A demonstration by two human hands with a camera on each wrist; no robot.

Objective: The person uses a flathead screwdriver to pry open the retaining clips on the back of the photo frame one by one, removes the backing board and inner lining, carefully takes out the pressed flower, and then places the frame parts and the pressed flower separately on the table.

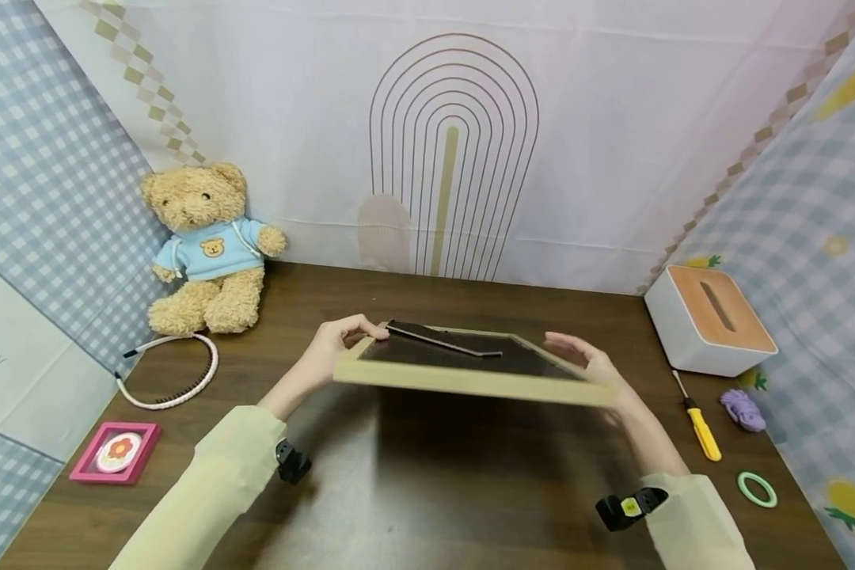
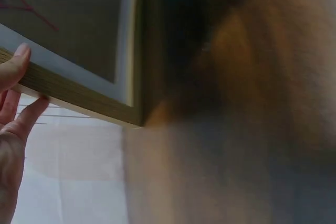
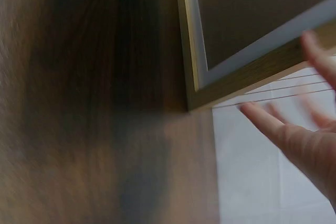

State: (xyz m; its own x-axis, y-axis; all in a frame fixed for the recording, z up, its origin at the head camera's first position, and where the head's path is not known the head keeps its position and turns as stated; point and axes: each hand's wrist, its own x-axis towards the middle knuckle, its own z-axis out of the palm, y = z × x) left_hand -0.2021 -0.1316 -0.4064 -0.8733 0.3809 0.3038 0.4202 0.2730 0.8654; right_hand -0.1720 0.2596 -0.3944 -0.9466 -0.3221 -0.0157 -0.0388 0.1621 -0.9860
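A picture frame point(image 1: 470, 383) with a light wooden border is held above the table in the head view, its dark back and folding stand leg point(image 1: 442, 342) facing up. My left hand point(image 1: 325, 353) grips its left side. In the left wrist view that hand's thumb lies on the wooden border point(image 2: 79, 96) and its fingers are against the outer edge. Pink sprigs point(image 2: 37, 9) show inside a white mat. At the frame's right side is my right hand point(image 1: 606, 378). In the right wrist view its thumb overlaps the border while the other fingers point(image 3: 262, 119) extend, apart from the edge.
A teddy bear point(image 1: 214, 245), a braided band point(image 1: 210, 376) and a pink box point(image 1: 134, 467) are on the left. To the right are a tissue box point(image 1: 684, 336), a yellow screwdriver point(image 1: 701, 431), purple cord point(image 1: 742, 410) and a green ring point(image 1: 741, 487).
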